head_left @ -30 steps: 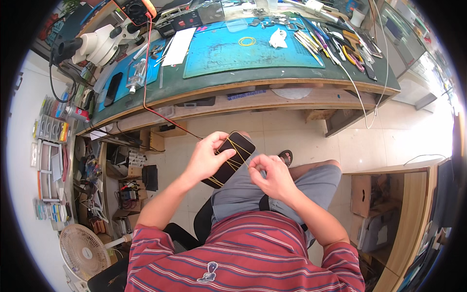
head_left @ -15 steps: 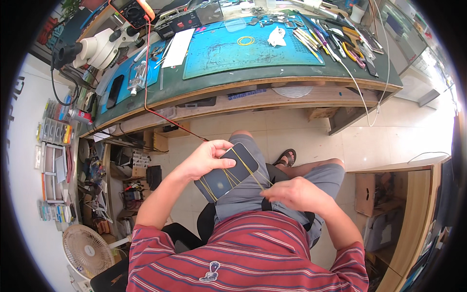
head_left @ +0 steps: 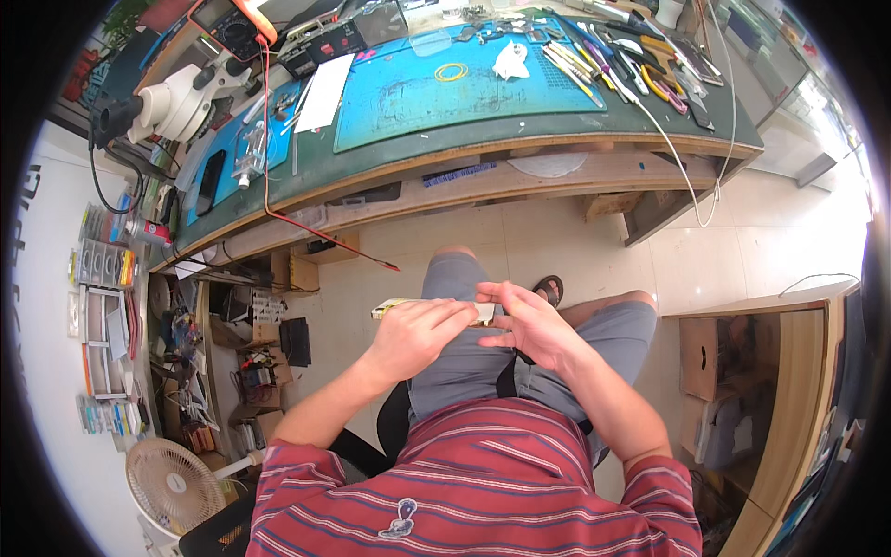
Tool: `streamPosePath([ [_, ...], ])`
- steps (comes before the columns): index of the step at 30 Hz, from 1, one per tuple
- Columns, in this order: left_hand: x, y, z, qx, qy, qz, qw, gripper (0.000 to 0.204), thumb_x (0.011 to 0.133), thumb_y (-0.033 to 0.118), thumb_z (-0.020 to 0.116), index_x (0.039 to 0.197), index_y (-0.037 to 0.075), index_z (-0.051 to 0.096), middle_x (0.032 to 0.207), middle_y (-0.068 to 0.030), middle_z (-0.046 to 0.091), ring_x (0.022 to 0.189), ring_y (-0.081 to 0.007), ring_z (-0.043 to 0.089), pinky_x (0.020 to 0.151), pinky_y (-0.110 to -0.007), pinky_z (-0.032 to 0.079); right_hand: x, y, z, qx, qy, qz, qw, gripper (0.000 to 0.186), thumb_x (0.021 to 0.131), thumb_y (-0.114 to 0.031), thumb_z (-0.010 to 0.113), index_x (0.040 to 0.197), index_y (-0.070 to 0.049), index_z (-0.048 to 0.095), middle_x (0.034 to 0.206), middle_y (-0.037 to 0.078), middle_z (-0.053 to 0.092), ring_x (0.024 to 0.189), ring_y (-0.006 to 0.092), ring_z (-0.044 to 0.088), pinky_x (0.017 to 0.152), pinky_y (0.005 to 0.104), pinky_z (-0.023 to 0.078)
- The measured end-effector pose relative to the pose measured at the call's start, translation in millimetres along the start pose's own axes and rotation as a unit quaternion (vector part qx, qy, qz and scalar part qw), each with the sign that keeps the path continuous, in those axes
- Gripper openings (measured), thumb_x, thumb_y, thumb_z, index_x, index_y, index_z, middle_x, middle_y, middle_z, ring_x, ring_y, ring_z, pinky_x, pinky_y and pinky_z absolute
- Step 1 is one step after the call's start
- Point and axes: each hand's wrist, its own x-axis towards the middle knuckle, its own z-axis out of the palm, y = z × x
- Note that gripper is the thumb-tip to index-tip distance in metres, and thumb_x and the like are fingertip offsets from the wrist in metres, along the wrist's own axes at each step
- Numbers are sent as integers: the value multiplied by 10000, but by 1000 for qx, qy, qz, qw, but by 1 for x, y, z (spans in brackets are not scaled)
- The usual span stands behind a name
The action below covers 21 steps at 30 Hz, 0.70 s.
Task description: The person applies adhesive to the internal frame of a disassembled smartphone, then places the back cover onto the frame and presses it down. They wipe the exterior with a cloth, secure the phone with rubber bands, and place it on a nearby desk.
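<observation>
Above my lap I hold a smartphone [head_left: 484,314], tipped so that mostly its narrow edge shows. My left hand [head_left: 419,336] is closed over it, and the back of that hand hides most of the phone. Traces of yellow rubber bands [head_left: 390,304] show at its left end. My right hand [head_left: 531,323] is at the phone's right end with fingers stretched apart; whether they touch the phone or a band I cannot make out.
Ahead stands a workbench with a blue mat [head_left: 399,111], a loose yellow band ring [head_left: 451,72], crumpled tissue [head_left: 511,60], and pliers and tweezers [head_left: 650,70]. A microscope [head_left: 172,104] is at left. A red probe lead [head_left: 320,227] hangs off the bench front. A fan [head_left: 174,487] stands lower left.
The phone has turned from its flat dark face to edge-on. My left hand now covers it from above. My right hand has let its pulled band go slack and moved up to the phone's end, fingers spreading.
</observation>
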Motion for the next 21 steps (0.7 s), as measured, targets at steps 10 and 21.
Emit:
streamPosePath([
  [10,-6,-7,12,21,-62,49,997,206,809,128,676,1007,72,684,1009,-59,740,894,-214,739,742,-342,597,27,22,-16,9,162,63,985,326,999,-164,580,1226,68,549,1142,137,612,977,241,676,869,423,624],
  [21,29,-20,-30,-73,-210,-113,968,559,795,226,804,1260,96,523,1100,-72,708,987,-291,695,799,-422,539,-6,21,9,-445,86,-125,882,362,929,-139,725,1273,-52,653,938,108,737,799,128,703,709,297,559],
])
